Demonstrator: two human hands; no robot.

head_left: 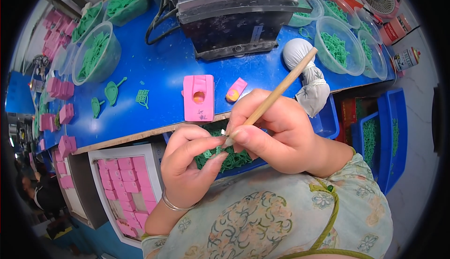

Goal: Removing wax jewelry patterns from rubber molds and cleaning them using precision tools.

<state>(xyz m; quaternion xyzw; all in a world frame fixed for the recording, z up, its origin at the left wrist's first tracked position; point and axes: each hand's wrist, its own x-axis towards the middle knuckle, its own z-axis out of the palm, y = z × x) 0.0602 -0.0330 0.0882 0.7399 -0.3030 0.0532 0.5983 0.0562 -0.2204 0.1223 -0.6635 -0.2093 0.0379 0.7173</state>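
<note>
My right hand [281, 137] grips a slim wooden-handled tool [286, 82] like a pen. Its pale, pointed tip is down at the fingertips of my left hand [192, 160]. Between the left thumb and finger sits a small green piece [216, 151], mostly covered by the fingers. Below both hands a blue tray is heaped with green pieces [234, 161]. On the table edge just beyond stand a pink block [199, 106] with a round orange-lined hollow and a smaller pink piece [238, 87] with an orange end.
A black machine [229, 29] stands at the back. Tubs of green pieces [96, 55] are at both sides. A white cloth bundle [311, 78] lies right. Loose green pieces [111, 92] lie left. Pink blocks fill a white-framed tray [126, 184]. Blue bins [393, 137] stand right.
</note>
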